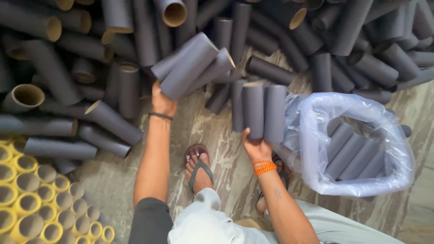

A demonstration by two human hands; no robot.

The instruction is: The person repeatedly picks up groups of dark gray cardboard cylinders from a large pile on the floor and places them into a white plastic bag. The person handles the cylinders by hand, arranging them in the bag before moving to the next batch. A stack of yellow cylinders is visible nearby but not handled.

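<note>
On marble floor, grey cardboard tubes point(190, 68)

Both hands' fingers hide behind grey tubes point(190, 68); the tube pile point(316, 40) runs off-frame.

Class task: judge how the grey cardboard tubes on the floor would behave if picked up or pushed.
Probably light: the left hand grips several grey tubes at once. Likely stiff, since their open ends stay round. Being cylinders on a smooth floor, they would likely roll if pushed.

Grey cardboard tubes point(190, 68) (perhaps three) tilted; three point(258, 110) upright.
</note>
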